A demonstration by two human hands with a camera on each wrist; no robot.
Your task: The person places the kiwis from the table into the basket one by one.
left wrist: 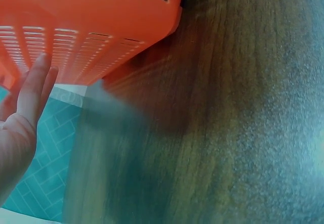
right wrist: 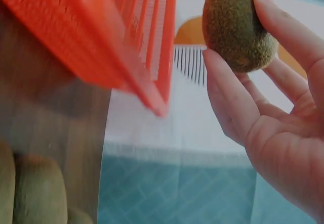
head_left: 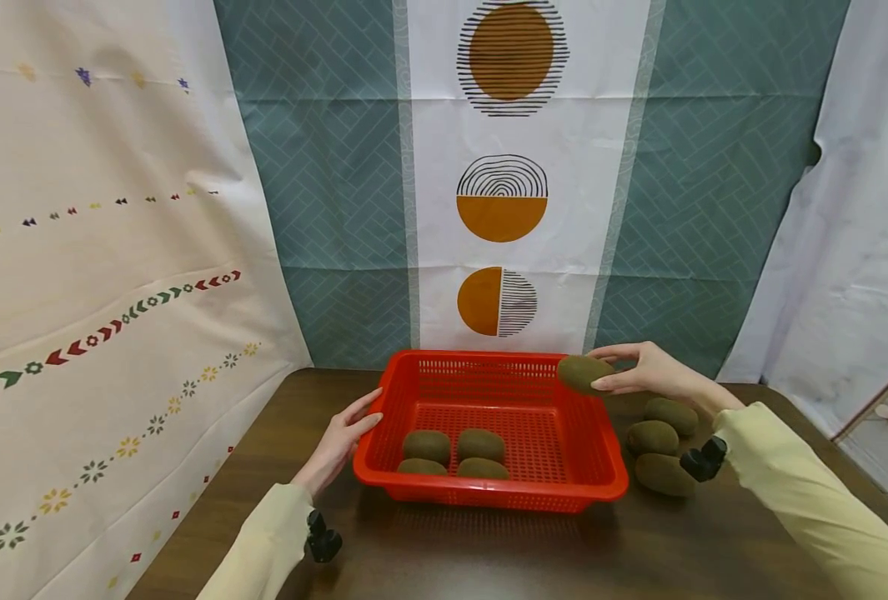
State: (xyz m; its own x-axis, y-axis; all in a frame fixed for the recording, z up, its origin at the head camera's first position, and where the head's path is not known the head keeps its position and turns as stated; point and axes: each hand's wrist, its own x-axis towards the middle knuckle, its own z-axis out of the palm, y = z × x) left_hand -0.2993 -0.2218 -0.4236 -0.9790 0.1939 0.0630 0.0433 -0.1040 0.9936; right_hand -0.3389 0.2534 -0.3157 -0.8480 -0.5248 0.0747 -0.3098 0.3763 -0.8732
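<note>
A brown fuzzy kiwifruit [head_left: 584,374] is pinched between the thumb and fingers of my right hand [head_left: 649,372], raised at the back right corner of the red plastic basket [head_left: 489,497]. The right wrist view shows this fruit from close by, with the fingertips on its sides. My left hand [head_left: 338,442] rests against the basket's left side, its fingers [left wrist: 34,90] nearly straight along the outer slotted wall. Several kiwifruits [head_left: 481,446] lie grouped inside the basket, toward its front left.
Three more kiwifruits [head_left: 664,475] lie on the dark wooden table [head_left: 489,558] to the right of the basket, beneath my right forearm. Patterned cloths [head_left: 323,167] hang behind the table and on both sides.
</note>
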